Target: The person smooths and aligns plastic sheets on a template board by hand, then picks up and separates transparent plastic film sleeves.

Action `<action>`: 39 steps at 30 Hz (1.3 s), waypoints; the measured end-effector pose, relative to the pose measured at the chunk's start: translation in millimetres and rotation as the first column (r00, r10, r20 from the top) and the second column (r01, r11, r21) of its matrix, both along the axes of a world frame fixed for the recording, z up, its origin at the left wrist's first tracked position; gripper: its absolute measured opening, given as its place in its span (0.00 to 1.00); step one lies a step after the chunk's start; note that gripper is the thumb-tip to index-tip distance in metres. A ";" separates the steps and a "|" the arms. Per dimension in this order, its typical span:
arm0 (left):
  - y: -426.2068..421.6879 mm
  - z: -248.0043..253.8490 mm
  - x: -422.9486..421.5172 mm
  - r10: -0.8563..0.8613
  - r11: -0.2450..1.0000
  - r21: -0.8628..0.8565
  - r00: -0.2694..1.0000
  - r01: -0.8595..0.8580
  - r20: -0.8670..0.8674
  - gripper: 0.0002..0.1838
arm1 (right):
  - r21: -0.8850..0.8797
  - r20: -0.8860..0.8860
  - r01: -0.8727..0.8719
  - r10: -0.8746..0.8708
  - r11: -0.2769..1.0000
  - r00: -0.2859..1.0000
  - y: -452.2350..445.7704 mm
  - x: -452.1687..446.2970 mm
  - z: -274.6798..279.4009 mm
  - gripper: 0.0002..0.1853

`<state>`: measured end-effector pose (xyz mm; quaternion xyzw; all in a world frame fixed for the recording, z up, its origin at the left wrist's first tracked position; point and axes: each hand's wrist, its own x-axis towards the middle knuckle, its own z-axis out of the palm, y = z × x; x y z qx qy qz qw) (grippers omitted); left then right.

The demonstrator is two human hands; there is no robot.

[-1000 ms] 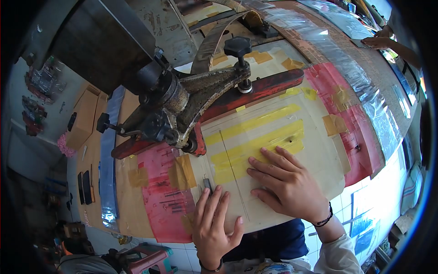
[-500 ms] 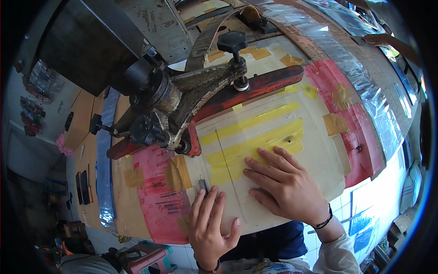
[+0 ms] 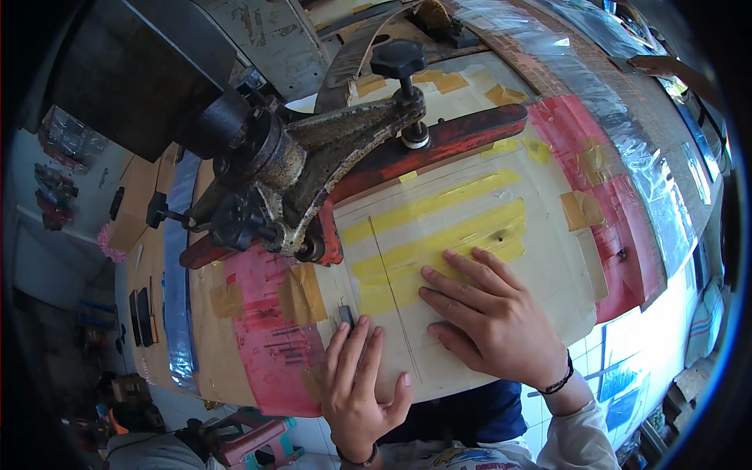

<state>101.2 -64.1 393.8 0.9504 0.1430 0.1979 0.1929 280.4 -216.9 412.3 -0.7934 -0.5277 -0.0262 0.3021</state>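
Note:
Both hands rest on a pale board with yellow tape strips and a long dark line drawn on it. My left hand lies near the board's front edge, fingers apart, its fingertips beside a small dark metal piece. To the right, my right hand lies flat with fingers spread, fingertips at the lower yellow tape. Beyond the hands, a black metal clamp with knobs stands over a red bar along the board's back edge.
Red sheeting with brown tape lies left of the board, and more red sheeting lies right. Black and orange tools sit at the far left. Another person's hand is at the upper right. A stool stands below.
The clamp and red bar have shifted somewhat left in view. My hands stay laid on the board with little change. The other person's hand at the upper right has moved slightly.

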 end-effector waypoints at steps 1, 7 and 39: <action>-0.1 -0.3 0.0 0.001 1.000 0.004 1.000 -0.001 0.003 0.33 | -0.001 -0.005 0.002 -0.002 1.000 1.000 0.2 0.0 0.1 0.18; 0.9 1.8 0.3 -0.012 0.998 0.055 1.000 0.013 -0.023 0.32 | -0.017 0.004 0.005 -0.005 1.000 1.000 0.9 0.5 0.4 0.17; 1.6 3.0 1.9 0.003 0.998 0.057 0.999 0.000 -0.044 0.33 | -0.061 -0.006 0.015 -0.015 0.998 1.000 2.9 0.1 1.7 0.17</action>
